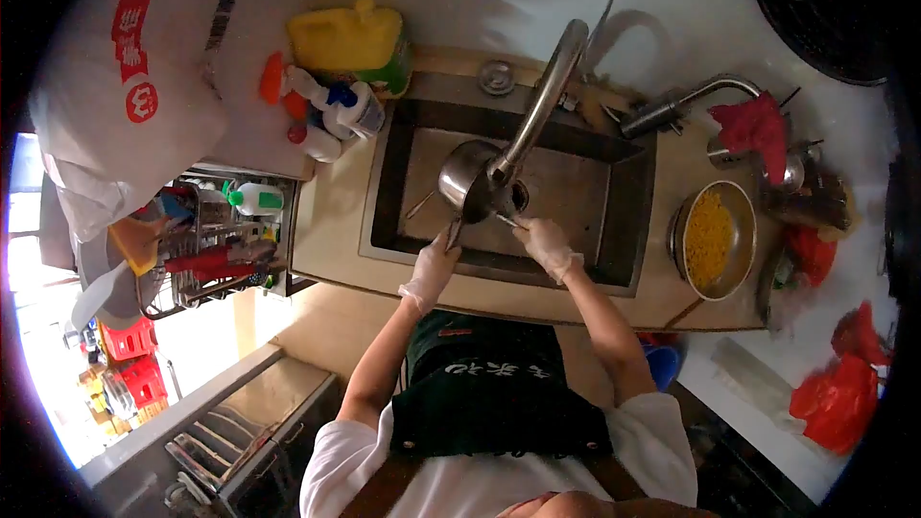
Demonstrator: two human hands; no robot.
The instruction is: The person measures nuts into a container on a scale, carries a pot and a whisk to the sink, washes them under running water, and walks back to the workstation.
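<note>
A round metal pot (pixel 462 176) is tilted over the sink (pixel 566 221), just under the end of the curved faucet (pixel 545 96). My left hand (pixel 434 264), in a clear glove, is closed round the pot's handle. My right hand (pixel 546 244), gloved too, pinches a thin metal utensil whose far end lies near the pot; what kind it is cannot be made out. A small slim utensil (pixel 419 204) rests on the sink floor left of the pot. The sink drain shows beside the faucet end.
Right of the sink stands a pan of yellow food (pixel 708 240). Behind it are a second faucet (pixel 672 110) and a red cloth (pixel 753 129). A yellow jug (pixel 345 38) and white bottles (pixel 360 113) stand at the back left, above a dish rack (pixel 211 249).
</note>
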